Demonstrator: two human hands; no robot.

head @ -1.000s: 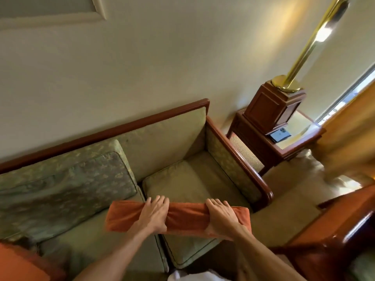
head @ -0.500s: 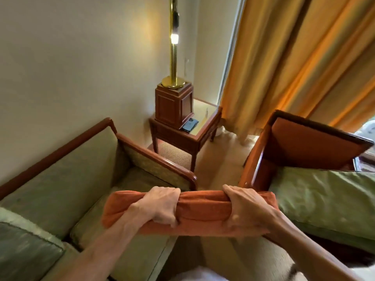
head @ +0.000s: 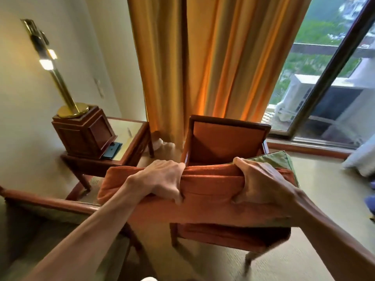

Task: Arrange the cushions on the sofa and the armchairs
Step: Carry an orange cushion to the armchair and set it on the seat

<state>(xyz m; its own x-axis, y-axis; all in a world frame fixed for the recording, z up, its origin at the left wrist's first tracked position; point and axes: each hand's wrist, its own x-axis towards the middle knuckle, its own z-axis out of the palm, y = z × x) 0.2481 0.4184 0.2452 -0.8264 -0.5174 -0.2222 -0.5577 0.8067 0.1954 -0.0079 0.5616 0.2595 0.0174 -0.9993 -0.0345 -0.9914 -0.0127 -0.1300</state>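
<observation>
**Cushion swung round from sofa to armchair**

Since half a second ago the view has turned rightward: the sofa has slid to the 8 o'clock corner, and the armchair (head: 227,138), then at 3 o'clock, now sits dead centre behind the orange cushion (head: 211,191), which stays in both hands.

One cushion is carried, a long, soft, rectangular pad in coarse rust-orange weave with a seam line along its side. The left hand (head: 160,179) grips its upper edge, fingers curled over the far side and thumb underneath. The right hand (head: 257,181) clamps it the same way near the right end. Both grips are tight, denting the fabric. The cushion hangs at centre frame, in front of and above the armchair's seat, not resting on it.

One armchair shows: dark polished wood frame, square back upholstered in matching orange. A single green cushion (head: 280,159), smooth and slightly shiny, pokes out at 2 o'clock behind the right hand.

The sofa (head: 46,205) has a rounded wooden arm and olive fabric. At 10 o'clock a wooden side table (head: 129,136) carries one panelled wooden box, one brass lamp (head: 67,98) with a round base, and one dark phone (head: 113,149). Golden pleated curtains (head: 213,57) hang at 12 o'clock. No readable writing shows.
</observation>
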